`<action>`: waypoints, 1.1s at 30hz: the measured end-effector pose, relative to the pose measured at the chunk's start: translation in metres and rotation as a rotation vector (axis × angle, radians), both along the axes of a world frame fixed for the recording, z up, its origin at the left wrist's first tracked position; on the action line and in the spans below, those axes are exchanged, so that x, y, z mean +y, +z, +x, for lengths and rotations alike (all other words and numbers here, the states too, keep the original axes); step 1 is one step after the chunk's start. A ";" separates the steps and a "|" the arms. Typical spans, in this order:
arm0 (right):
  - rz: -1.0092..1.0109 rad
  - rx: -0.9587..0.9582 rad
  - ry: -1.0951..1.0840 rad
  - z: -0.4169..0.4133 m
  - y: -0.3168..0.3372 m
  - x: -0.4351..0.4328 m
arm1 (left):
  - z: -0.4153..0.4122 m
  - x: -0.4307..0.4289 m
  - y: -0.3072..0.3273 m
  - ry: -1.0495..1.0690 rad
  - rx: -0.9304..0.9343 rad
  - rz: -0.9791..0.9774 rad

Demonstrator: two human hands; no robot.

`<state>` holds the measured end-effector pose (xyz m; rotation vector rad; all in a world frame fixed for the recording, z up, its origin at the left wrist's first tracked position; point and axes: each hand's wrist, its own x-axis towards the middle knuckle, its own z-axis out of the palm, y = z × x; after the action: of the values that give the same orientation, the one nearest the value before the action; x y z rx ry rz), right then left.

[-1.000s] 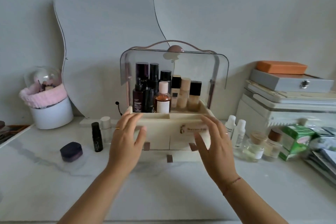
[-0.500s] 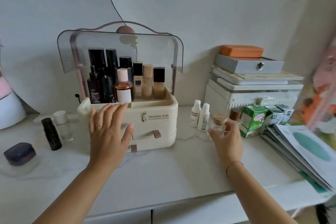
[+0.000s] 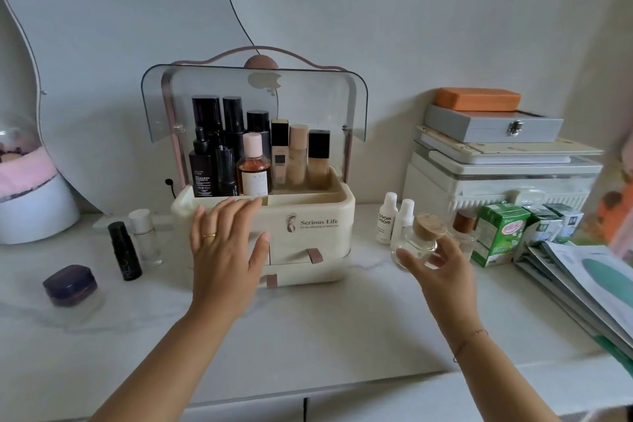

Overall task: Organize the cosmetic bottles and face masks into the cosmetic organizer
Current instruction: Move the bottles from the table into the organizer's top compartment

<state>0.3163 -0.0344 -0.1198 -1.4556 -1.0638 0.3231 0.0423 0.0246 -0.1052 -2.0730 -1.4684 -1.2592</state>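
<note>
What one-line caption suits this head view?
Right hand lifts clear wooden-capped bottle beside open cosmetic organizer; left hand steadies it.

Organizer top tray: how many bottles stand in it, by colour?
black bottles: 5
amber bottle: 1
beige bottles: 3
Total: 9

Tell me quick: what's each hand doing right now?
Left hand: open, fingers spread against the front of the organizer, holding nothing.
Right hand: closed on a clear glass jar with a wooden lid.
</note>
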 end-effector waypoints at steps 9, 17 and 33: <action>0.232 -0.078 0.323 -0.081 0.090 0.020 | -0.002 -0.001 0.001 -0.035 0.009 -0.025; -0.086 -0.353 0.238 -0.117 0.109 0.107 | -0.007 -0.003 0.002 -0.070 0.032 -0.073; 0.017 -0.379 0.077 -0.101 0.087 0.070 | -0.009 0.000 0.000 -0.057 0.044 -0.053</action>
<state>0.2152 0.0360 -0.0328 -1.4970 -1.4256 0.0914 0.0337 0.0243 -0.1049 -2.1772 -1.4486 -1.1998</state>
